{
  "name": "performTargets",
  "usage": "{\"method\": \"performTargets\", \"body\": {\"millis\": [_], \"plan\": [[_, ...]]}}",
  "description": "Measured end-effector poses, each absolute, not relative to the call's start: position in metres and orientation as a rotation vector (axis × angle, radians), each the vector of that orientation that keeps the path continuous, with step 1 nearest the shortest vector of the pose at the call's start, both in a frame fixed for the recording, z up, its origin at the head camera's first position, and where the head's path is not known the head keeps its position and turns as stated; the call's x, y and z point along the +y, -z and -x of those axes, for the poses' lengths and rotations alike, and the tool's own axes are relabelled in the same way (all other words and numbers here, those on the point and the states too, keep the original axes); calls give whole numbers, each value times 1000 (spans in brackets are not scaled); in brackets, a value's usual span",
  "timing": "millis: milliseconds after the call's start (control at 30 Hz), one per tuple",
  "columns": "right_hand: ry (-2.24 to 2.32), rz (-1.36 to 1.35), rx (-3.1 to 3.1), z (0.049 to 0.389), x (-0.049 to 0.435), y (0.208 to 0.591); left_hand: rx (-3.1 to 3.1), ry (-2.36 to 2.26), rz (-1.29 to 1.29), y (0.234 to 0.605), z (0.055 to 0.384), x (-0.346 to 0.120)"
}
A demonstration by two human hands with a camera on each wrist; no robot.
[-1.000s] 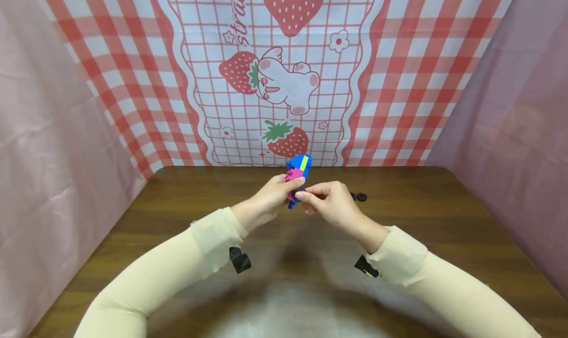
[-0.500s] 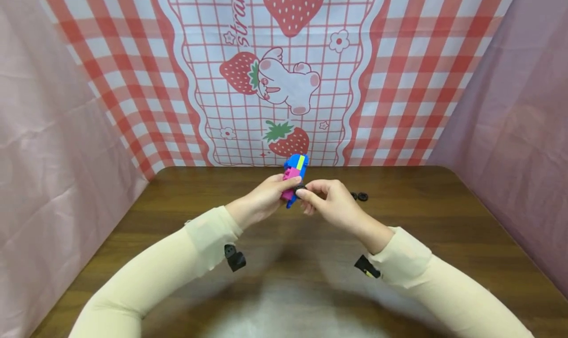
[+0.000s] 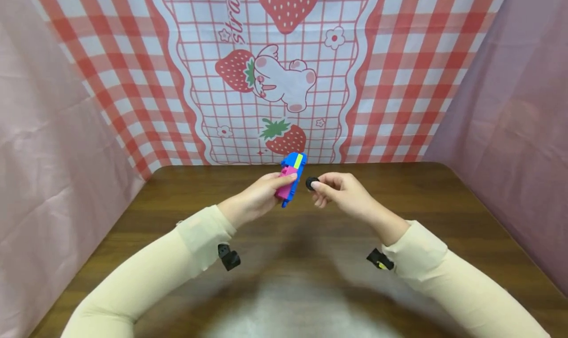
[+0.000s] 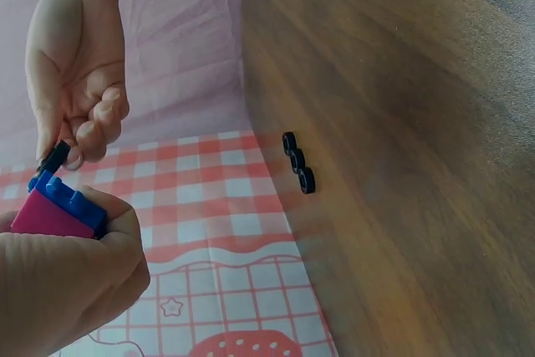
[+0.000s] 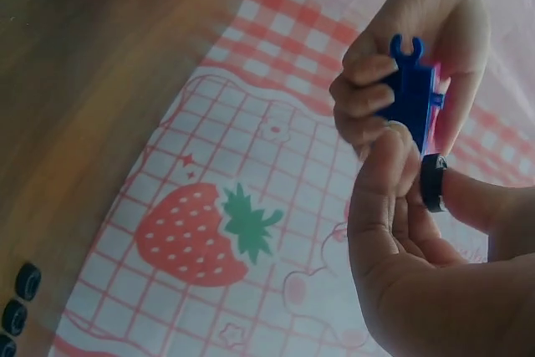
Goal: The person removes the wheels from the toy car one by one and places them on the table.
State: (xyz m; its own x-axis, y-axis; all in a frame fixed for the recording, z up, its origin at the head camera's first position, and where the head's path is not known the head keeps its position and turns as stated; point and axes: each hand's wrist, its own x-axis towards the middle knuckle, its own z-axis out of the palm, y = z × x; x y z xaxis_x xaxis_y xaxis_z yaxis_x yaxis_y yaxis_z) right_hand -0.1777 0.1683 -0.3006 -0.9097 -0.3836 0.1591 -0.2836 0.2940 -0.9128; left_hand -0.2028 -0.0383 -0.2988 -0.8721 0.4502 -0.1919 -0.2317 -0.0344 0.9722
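My left hand grips a small building-block toy car, blue and pink with a yellow-green stripe, its thumb lying across the pink part. In the right wrist view the car's blue underside shows, with a forked hook at one end and a peg on its side. Between thumb and fingertips, my right hand pinches a black toy wheel. A narrow gap separates the wheel from the car's side in the head view. Both hands are raised over the far part of the table.
Three black wheels lie in a row on the wooden table; in the left wrist view the middle wheel sits close between the others. A strawberry-print checked cloth hangs behind the table, with pink cloth at the sides.
The wheel was against the car's side; my right hand has drawn it away to the right. My left hand has shifted slightly left with the car.
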Motion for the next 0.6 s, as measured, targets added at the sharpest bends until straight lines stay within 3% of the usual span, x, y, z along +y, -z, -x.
{"method": "performTargets", "body": {"millis": [600], "plan": [[1660, 281, 2542, 200, 211, 304, 1724, -1965, -306, 301, 201, -49]]}}
